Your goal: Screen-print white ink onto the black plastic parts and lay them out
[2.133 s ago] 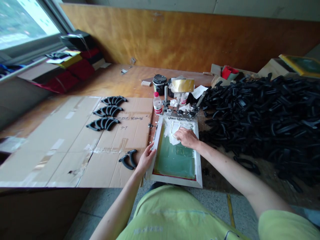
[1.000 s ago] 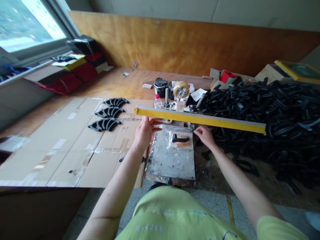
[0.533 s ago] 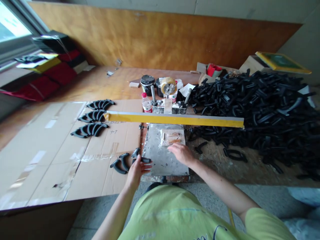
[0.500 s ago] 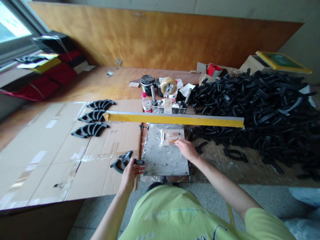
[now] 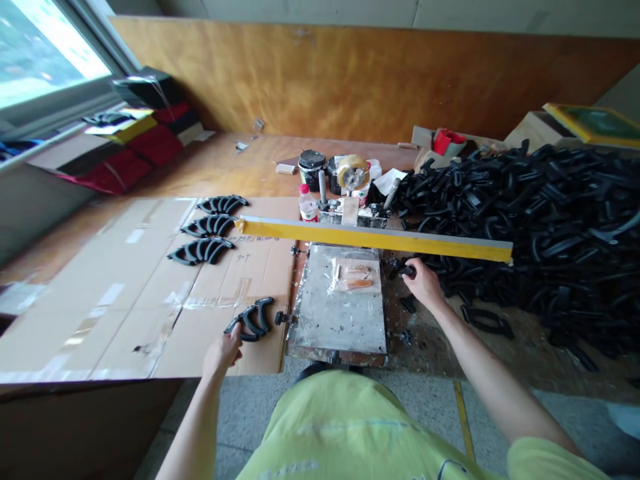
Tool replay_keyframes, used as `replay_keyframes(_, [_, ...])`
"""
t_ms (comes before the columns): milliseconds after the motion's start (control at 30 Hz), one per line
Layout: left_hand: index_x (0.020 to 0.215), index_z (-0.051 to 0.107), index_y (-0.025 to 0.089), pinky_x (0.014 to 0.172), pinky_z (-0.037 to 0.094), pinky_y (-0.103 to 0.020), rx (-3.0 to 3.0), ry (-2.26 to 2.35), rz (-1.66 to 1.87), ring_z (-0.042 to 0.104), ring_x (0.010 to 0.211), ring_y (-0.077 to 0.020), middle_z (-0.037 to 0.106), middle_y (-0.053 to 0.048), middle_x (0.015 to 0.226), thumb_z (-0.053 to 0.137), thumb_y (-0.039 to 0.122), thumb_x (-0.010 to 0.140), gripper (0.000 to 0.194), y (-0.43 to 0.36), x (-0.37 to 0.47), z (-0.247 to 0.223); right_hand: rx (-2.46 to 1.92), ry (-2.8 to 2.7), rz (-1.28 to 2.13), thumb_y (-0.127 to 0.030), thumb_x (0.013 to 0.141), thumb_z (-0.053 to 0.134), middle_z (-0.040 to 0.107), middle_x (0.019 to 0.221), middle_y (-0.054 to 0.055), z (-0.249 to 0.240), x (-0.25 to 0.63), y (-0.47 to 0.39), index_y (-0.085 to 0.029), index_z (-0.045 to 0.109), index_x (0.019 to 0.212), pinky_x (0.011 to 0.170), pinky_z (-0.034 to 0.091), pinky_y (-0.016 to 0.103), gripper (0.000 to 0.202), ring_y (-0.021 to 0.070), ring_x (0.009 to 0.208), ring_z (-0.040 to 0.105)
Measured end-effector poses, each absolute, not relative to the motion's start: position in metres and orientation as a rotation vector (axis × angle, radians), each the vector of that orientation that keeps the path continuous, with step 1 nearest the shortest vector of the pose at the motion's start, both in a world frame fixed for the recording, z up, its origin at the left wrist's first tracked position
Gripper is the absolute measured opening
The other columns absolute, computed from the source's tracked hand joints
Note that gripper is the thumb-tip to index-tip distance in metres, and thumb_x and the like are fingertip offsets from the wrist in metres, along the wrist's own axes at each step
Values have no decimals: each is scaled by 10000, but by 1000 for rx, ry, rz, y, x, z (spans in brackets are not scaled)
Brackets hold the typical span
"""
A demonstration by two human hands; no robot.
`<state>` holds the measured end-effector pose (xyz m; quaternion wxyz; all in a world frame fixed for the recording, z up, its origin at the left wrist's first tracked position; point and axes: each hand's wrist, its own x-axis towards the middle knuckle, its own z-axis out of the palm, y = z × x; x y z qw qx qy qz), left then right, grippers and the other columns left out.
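Note:
On the cardboard, my left hand [image 5: 223,350] has thumb and fingers closed on the left end of a small group of black curved handles [image 5: 256,319]. My right hand [image 5: 423,281] pinches another black curved handle [image 5: 409,271] beside the big heap, mostly hidden by the fingers. Between the hands lies a grey metal plate [image 5: 340,320]. Fixed on it is a small tan jig block [image 5: 358,277] under clear tape, with no handle on it. Above the plate a long yellow bar with a grey edge [image 5: 375,239] stretches crosswise.
A large heap of black handles [image 5: 540,200] covers the right side. Three nested rows of handles [image 5: 203,251] rest on the cardboard sheet [image 5: 120,333]. Behind the bar stand a plastic bottle [image 5: 307,203], a dark tub [image 5: 311,170] and a tape roll [image 5: 353,173].
My right hand has left the jig block and moved right to a handle by the heap. My left hand has shifted left along the handles on the cardboard. The view has turned slightly left.

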<state>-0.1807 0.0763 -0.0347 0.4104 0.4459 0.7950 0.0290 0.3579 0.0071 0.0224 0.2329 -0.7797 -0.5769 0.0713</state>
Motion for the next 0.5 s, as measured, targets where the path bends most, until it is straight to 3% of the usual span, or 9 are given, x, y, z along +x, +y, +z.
replay_keyframes(67, [672,583,174,418,406,-269,1173,1944,260,524,388,-179,577,-36,443,420,625,800,496,91,-168,-16,-1924,-1512,353,-226,774,605,670,967,36,35,348,17,-216,602,1148,830,478,340,374,202,890,625])
replay_keyframes(167, [762,593,174,403,366,-222,1249,1707,640,486,384,-130,562,7,480,480,608,792,449,114,-123,27,-1658,-1685,525,-185,789,606,676,976,29,37,318,37,-233,671,1089,863,475,352,311,191,916,619])
replay_keyframes(267, [852,624,158,453,410,-196,1353,1447,951,512,439,-104,583,5,539,519,609,798,467,133,-62,82,-1592,-1917,424,-124,816,590,672,988,52,23,284,53,-234,723,1011,889,456,378,261,204,957,570])
replay_keyframes(367, [951,627,162,476,428,-195,1322,1147,1227,518,457,-98,598,6,571,483,592,838,467,143,-9,134,-1652,-2059,272,-134,863,546,658,989,73,12,261,58,-226,713,1072,887,441,381,282,216,979,529])
replay_keyframes(500, [984,642,137,474,425,-204,1224,922,1234,527,467,-106,594,-6,564,425,591,866,517,141,26,169,-1702,-2145,196,-161,890,504,644,1045,81,16,253,50,-237,669,1162,921,421,373,327,223,1032,521])
